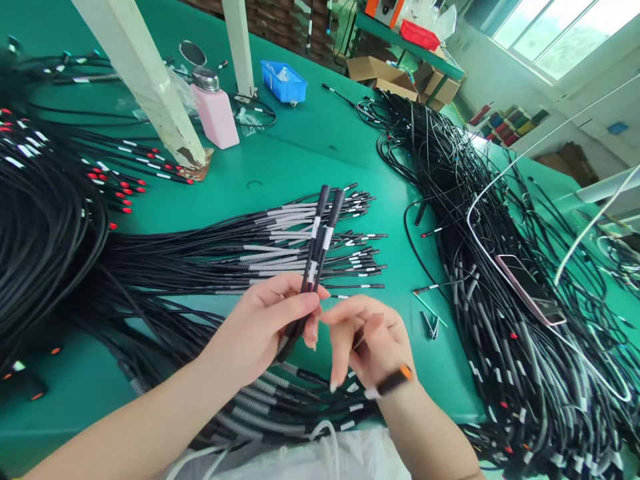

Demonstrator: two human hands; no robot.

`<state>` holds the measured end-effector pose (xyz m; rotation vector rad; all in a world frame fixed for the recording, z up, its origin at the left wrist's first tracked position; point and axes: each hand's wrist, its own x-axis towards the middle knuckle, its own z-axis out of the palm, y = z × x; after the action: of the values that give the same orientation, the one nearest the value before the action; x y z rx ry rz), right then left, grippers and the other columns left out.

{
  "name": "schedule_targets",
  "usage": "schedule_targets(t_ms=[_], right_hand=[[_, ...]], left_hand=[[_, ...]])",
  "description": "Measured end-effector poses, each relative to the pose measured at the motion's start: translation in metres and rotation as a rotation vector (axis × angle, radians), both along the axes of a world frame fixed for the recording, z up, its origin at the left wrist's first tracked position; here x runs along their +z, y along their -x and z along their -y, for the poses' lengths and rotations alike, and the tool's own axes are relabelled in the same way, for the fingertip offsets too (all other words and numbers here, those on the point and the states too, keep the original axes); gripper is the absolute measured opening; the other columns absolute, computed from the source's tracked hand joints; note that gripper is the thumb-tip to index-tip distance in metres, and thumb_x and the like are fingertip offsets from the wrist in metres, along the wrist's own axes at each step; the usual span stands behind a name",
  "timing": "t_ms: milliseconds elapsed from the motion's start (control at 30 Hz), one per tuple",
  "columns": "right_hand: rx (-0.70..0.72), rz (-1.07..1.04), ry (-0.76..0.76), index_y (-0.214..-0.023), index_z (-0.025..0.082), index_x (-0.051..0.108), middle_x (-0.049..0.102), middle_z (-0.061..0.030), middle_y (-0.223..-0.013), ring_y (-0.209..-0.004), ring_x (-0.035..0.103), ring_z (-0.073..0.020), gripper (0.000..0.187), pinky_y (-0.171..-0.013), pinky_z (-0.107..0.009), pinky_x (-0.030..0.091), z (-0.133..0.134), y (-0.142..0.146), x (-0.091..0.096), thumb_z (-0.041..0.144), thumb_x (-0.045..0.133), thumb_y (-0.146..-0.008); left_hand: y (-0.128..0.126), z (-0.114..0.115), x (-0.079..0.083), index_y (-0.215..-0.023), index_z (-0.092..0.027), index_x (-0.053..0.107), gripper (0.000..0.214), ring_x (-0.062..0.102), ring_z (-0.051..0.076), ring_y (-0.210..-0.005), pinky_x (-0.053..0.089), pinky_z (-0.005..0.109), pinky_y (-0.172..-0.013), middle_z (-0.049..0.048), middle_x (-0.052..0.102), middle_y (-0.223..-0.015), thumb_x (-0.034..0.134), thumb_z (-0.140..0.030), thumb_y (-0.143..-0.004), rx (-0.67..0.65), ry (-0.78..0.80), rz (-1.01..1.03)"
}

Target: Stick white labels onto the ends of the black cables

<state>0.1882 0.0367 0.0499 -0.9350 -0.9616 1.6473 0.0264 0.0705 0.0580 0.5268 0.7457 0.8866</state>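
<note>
My left hand is closed around two black cable ends, side by side and pointing away from me, each with white labels. Below the fingers the cables bend down out of clear sight. Close beside it, my right hand has bent, spread fingers. Its index fingertip reaches the left fingers, and no held thing shows clearly. Across the right wrist lies a blurred black connector with an orange tip; whether the hand touches it is unclear. Beneath the hands, a bundle of black cables with grey ribbed sleeves spreads over the green table.
A large cable heap covers the right side, with a phone on it. Small nippers lie beside the heap. Coiled cables fill the left. Behind stand a pink bottle, blue bin and white post.
</note>
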Motion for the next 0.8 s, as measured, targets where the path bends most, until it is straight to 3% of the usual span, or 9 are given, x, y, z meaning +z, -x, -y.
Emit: schedule_targets(t_ms=[133, 200, 300, 400, 567, 700, 800], right_hand=[[-0.289, 0.109, -0.060, -0.090, 0.024, 0.076, 0.073, -0.0010, -0.069, -0.046, 0.041, -0.0079, 0.027, -0.043, -0.022, 0.032, -0.007, -0.006, 0.004, 0.049, 0.079, -0.082], [-0.352, 0.144, -0.069, -0.094, 0.025, 0.077, 0.074, -0.0017, -0.078, -0.049, 0.041, -0.0079, 0.022, -0.046, -0.024, 0.035, -0.009, -0.007, 0.005, 0.043, 0.079, -0.083], [-0.345, 0.137, -0.077, -0.098, 0.025, 0.078, 0.070, -0.0005, -0.072, -0.051, 0.042, -0.0091, 0.024, -0.046, -0.025, 0.036, -0.011, -0.008, 0.006, 0.044, 0.077, -0.083], [-0.364, 0.134, -0.073, -0.090, 0.024, 0.078, 0.060, 0.0034, -0.061, -0.050, 0.040, -0.0079, 0.017, -0.046, -0.023, 0.034, -0.012, -0.009, 0.004, 0.039, 0.079, -0.082], [-0.333, 0.102, -0.044, -0.087, 0.021, 0.076, 0.067, 0.0012, -0.069, -0.050, 0.036, -0.0065, 0.019, -0.045, -0.023, 0.027, -0.012, -0.012, 0.005, 0.040, 0.078, -0.084], [-0.211, 0.067, -0.010, -0.079, 0.020, 0.070, 0.066, 0.0010, -0.069, -0.052, 0.037, -0.0070, 0.023, -0.049, -0.024, 0.030, -0.010, -0.010, 0.007, 0.040, 0.079, -0.082], [-0.096, 0.067, 0.027, -0.077, 0.019, 0.065, 0.059, 0.0026, -0.065, -0.053, 0.038, -0.0080, 0.027, -0.049, -0.023, 0.030, -0.005, -0.005, 0.006, 0.042, 0.079, -0.082]], left_hand=[[-0.001, 0.002, -0.003, -0.073, -0.019, 0.081, 0.008, 0.065, 0.012, -0.050, 0.050, 0.020, -0.053, 0.0021, 0.073, -0.056, 0.083, -0.026, -0.074, -0.071, -0.049, -0.074], [-0.003, 0.004, -0.005, -0.072, -0.019, 0.081, 0.007, 0.066, 0.013, -0.052, 0.050, 0.020, -0.056, 0.0022, 0.074, -0.055, 0.082, -0.025, -0.076, -0.116, -0.070, -0.132], [-0.005, 0.006, -0.009, -0.069, -0.020, 0.079, 0.009, 0.066, 0.013, -0.054, 0.049, 0.021, -0.057, 0.0017, 0.074, -0.056, 0.081, -0.025, -0.076, -0.186, -0.108, -0.209], [-0.006, 0.008, -0.010, -0.069, -0.019, 0.079, 0.011, 0.067, 0.014, -0.058, 0.051, 0.022, -0.061, 0.0021, 0.075, -0.062, 0.082, -0.028, -0.075, -0.208, -0.101, -0.255], [-0.007, 0.003, -0.005, -0.068, -0.018, 0.079, 0.012, 0.068, 0.014, -0.066, 0.052, 0.019, -0.064, 0.0038, 0.075, -0.066, 0.084, -0.027, -0.072, -0.052, -0.054, -0.246], [-0.005, -0.001, -0.002, -0.069, -0.018, 0.075, 0.015, 0.046, 0.006, -0.043, 0.038, 0.016, -0.043, -0.0041, 0.055, -0.048, 0.085, -0.029, -0.073, 0.022, -0.008, -0.075], [-0.003, -0.001, -0.004, -0.073, -0.019, 0.077, 0.015, 0.026, 0.002, -0.038, 0.025, 0.013, -0.038, -0.0098, 0.038, -0.043, 0.087, -0.030, -0.072, 0.013, 0.016, 0.001]])
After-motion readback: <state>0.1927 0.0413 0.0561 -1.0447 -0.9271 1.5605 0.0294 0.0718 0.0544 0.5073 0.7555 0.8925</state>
